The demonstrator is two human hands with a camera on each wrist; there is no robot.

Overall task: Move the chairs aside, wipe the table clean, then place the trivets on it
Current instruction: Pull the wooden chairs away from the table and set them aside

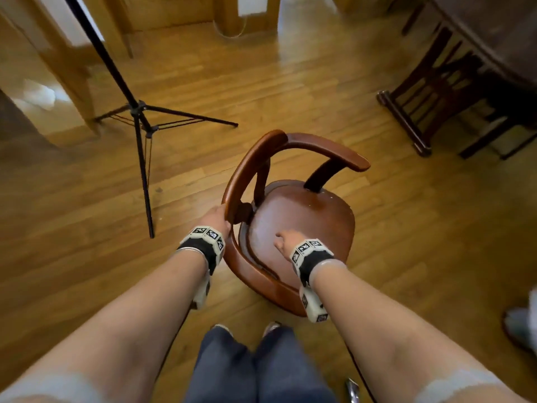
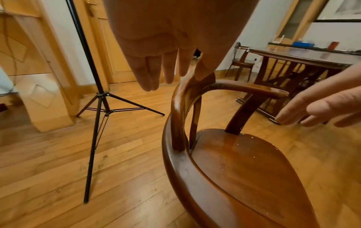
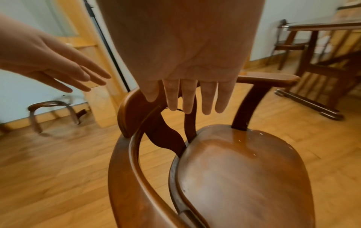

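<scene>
A dark wooden chair (image 1: 293, 216) with a curved back rail stands on the floor in front of me, away from the table (image 1: 499, 33) at the top right. My left hand (image 1: 216, 218) is right beside the left part of the rail. In the left wrist view its fingers (image 2: 156, 77) hang straight and hold nothing. My right hand (image 1: 283, 241) hovers over the seat with its fingers (image 3: 187, 101) straight, apart from the wood. No trivets are in view.
A black tripod stand (image 1: 139, 117) spreads its legs on the floor left of the chair. The table's slatted base (image 1: 406, 123) is at the right. Another chair (image 2: 242, 61) stands beyond the table. A foot (image 1: 523, 327) shows at the right edge.
</scene>
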